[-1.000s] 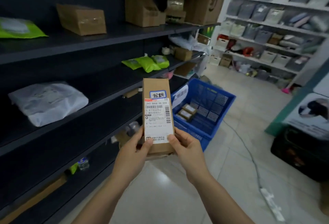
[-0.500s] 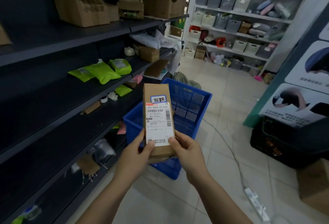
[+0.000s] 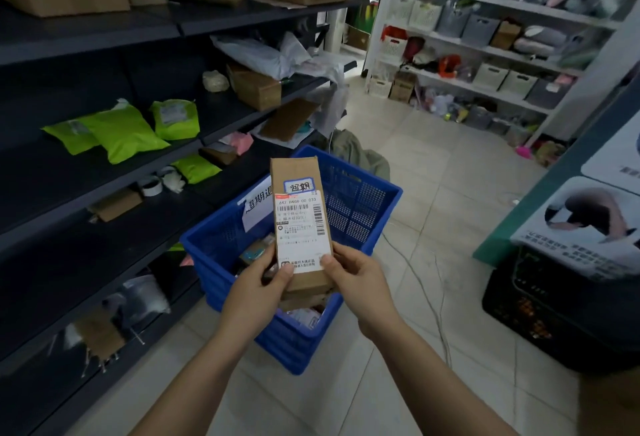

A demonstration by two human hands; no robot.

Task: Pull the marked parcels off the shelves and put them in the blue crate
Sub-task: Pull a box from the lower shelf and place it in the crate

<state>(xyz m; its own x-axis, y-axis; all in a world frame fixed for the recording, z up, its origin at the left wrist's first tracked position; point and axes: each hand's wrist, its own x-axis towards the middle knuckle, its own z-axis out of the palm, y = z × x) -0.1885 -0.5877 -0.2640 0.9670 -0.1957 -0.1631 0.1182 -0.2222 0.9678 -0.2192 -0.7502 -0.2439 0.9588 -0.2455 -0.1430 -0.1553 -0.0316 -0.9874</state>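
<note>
I hold a tall brown cardboard parcel (image 3: pixel 299 224) with a white label straight up in both hands. My left hand (image 3: pixel 258 291) grips its bottom left side with the thumb on the front. My right hand (image 3: pixel 356 279) grips the bottom right side the same way. The blue plastic crate (image 3: pixel 363 207) sits on the floor just behind the parcel, at 12 o'clock. Bright green soft bags (image 3: pixel 121 130) lie on the dark metal shelf (image 3: pixel 41 175) at 10 o'clock.

Parcel (image 3: pixel 300 224): matt brown cardboard, smooth white paper label. Crate (image 3: pixel 360 207): perforated blue plastic. Shelves (image 3: pixel 104 172): dark matt. Floor (image 3: pixel 433 172): glossy tile.
</note>
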